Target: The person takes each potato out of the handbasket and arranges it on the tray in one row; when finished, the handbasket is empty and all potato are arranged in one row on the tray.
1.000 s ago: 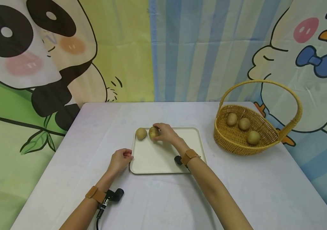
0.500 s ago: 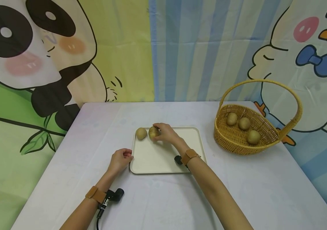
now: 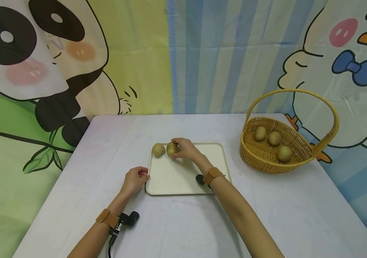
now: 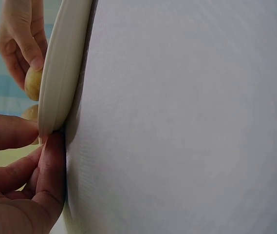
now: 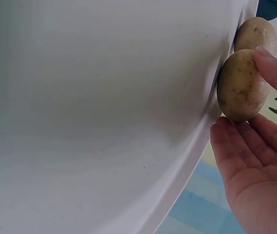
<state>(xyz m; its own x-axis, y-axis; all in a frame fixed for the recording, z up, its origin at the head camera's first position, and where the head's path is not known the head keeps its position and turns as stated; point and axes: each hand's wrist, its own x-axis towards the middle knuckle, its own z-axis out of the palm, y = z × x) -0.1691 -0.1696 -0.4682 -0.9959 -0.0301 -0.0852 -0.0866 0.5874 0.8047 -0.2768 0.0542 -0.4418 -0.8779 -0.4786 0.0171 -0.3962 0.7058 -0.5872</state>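
Note:
My right hand (image 3: 186, 149) holds a potato (image 5: 243, 85) between thumb and fingers at the far left part of a cream tray (image 3: 183, 179). Just left of it, a second potato (image 3: 158, 150) lies in the tray's far left corner. My left hand (image 3: 135, 180) pinches the tray's left rim, thumb on the upper side and a finger beneath, as the left wrist view shows (image 4: 19, 165). Seen from the right wrist, the held potato is upright on the tray surface and overlaps the other potato (image 5: 256, 34).
A wicker basket (image 3: 251, 157) with a tall arched handle stands at the right of the white-covered table (image 3: 170, 229). Inside it lie three potatoes (image 3: 274, 138). Cartoon-printed curtains (image 3: 202, 53) hang behind the table. A cable (image 3: 109, 247) runs from the left wrist camera.

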